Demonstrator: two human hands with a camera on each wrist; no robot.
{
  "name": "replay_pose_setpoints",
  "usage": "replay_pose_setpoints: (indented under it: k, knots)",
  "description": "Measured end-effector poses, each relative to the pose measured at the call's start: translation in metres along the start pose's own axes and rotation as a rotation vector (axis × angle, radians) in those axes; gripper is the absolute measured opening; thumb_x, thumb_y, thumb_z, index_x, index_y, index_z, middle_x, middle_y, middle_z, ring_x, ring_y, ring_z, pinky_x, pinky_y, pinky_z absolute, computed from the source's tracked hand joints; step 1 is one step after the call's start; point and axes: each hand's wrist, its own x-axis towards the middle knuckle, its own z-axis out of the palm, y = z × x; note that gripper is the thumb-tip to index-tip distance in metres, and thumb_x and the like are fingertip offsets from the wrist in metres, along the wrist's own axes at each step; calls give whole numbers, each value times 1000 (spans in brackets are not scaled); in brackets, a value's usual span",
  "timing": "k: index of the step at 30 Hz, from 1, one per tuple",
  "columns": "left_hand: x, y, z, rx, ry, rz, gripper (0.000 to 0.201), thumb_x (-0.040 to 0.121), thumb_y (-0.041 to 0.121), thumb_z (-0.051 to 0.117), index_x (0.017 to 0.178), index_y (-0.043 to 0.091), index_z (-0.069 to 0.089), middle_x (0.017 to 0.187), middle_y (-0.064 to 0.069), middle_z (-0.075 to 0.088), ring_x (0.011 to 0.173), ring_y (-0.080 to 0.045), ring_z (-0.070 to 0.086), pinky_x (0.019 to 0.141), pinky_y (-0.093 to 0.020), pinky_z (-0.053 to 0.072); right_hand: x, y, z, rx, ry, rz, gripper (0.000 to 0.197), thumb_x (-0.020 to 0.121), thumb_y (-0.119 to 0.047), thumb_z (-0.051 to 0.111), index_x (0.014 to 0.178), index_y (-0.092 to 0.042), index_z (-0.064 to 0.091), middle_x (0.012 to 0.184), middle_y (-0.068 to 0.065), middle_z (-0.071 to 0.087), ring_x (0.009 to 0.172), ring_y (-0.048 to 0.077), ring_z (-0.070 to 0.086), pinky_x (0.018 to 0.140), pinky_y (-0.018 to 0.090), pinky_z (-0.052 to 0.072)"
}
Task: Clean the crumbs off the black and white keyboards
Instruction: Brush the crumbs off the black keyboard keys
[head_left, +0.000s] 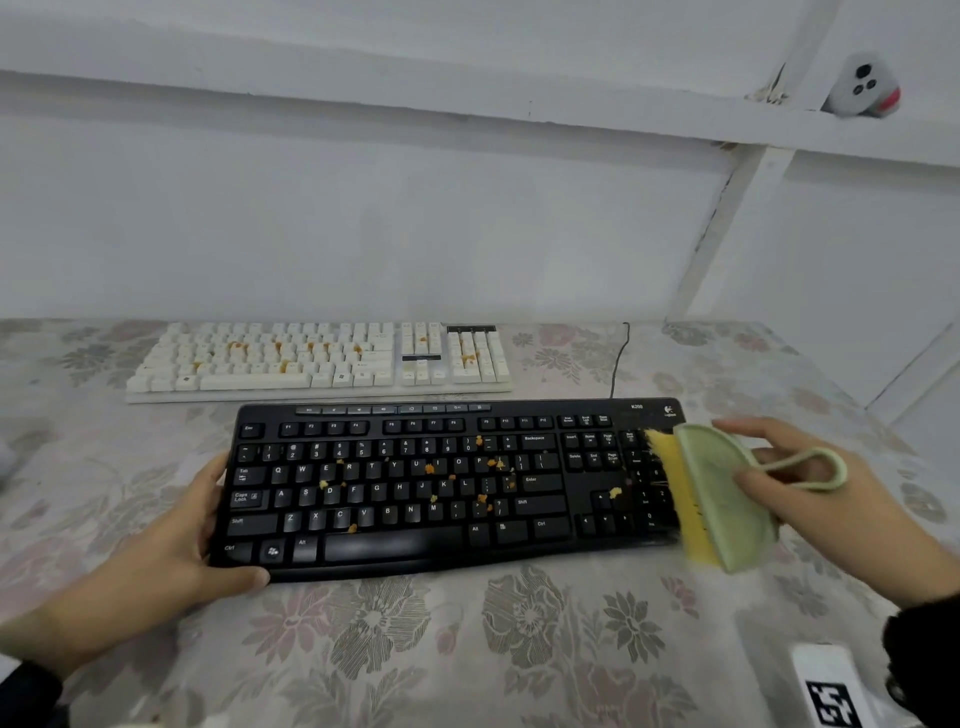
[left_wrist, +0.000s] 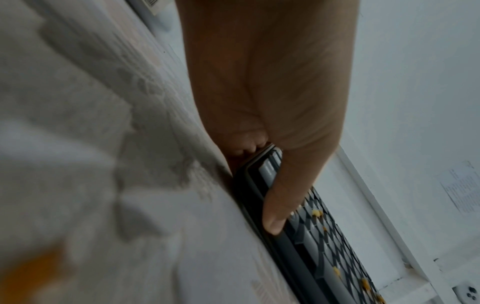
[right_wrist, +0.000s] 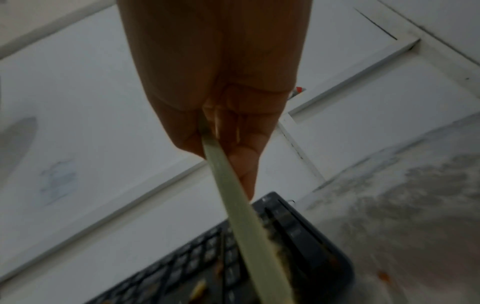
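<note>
A black keyboard (head_left: 405, 488) lies in front of me, with orange and yellow crumbs (head_left: 429, 468) scattered over its keys. My left hand (head_left: 208, 535) grips its left end, thumb on the front edge (left_wrist: 275, 216). My right hand (head_left: 800, 478) holds a pale green hand brush (head_left: 722, 499) with yellow bristles (head_left: 670, 478), which rest on the number pad at the keyboard's right end. In the right wrist view the brush (right_wrist: 233, 205) appears edge-on above the keyboard (right_wrist: 298, 246). Behind lies a white keyboard (head_left: 322, 358), also dotted with orange crumbs.
A floral tablecloth (head_left: 467, 649) covers the table. A black cable (head_left: 618, 358) runs from the black keyboard's back right. A white wall with a ledge stands behind; a small white camera (head_left: 862, 85) sits on it. A white tagged device (head_left: 831, 686) shows at bottom right.
</note>
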Motion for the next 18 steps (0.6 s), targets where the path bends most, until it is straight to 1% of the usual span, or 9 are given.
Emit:
replay_pose_setpoints:
  k: [1,3,5,7,9,11,13,16,18]
  knots:
    - [0,1,0,-8,-2,0,105,35,23,88,111,78,39,116,22,64,107,-4,65,79,-14,54,1,-3,-4,-9,-4,0,46,88,-5,60,100,-49,66,83,15,66,74,35,60,51,28,46]
    - [0,3,1,-24,-4,-5,106,32,28,91,111,77,39,115,23,64,105,-3,65,78,-13,54,8,-9,-11,-12,46,-28,48,86,-3,61,98,-49,67,84,13,67,68,29,60,51,27,47]
    - [-1,6,3,-43,-14,-11,112,25,42,97,115,72,37,114,23,65,105,-1,65,78,-13,54,20,-17,-14,43,134,-73,47,86,-2,59,100,-47,66,87,12,68,66,21,60,51,23,48]
    - [-2,8,4,-53,-22,-19,115,21,51,96,118,68,36,114,23,65,105,-1,65,78,-13,54,34,-23,-11,98,226,-113,45,87,-2,57,104,-43,65,87,13,68,66,14,61,52,20,51]
    - [-2,9,4,-52,-18,-21,118,20,50,96,120,66,35,112,24,65,105,0,65,77,-12,53,45,-27,-3,125,281,-130,42,89,-3,56,111,-39,62,87,15,68,62,8,60,54,16,51]
    - [-2,10,4,-51,-22,-17,116,22,45,97,118,69,35,113,24,65,106,-1,64,77,-12,53,51,-26,4,118,263,-108,40,90,-5,55,116,-35,60,88,14,68,61,7,61,55,14,51]
    - [-2,10,3,-46,-26,-16,117,22,50,96,120,68,34,115,23,64,108,-2,64,79,-13,54,48,-20,10,92,198,-68,40,89,-4,56,114,-35,61,88,14,68,63,10,62,56,17,52]
    - [-2,9,1,-27,-22,-18,116,23,54,95,120,71,33,117,22,64,109,-3,64,81,-14,54,31,-11,16,67,109,-28,40,89,-4,57,107,-39,63,85,8,69,69,16,62,58,27,52]
    - [-2,8,1,-22,-29,-18,117,23,55,94,122,70,33,117,23,63,109,-3,63,81,-14,53,18,-7,16,49,58,-15,41,90,-6,58,104,-44,63,81,2,69,68,18,63,57,26,50]
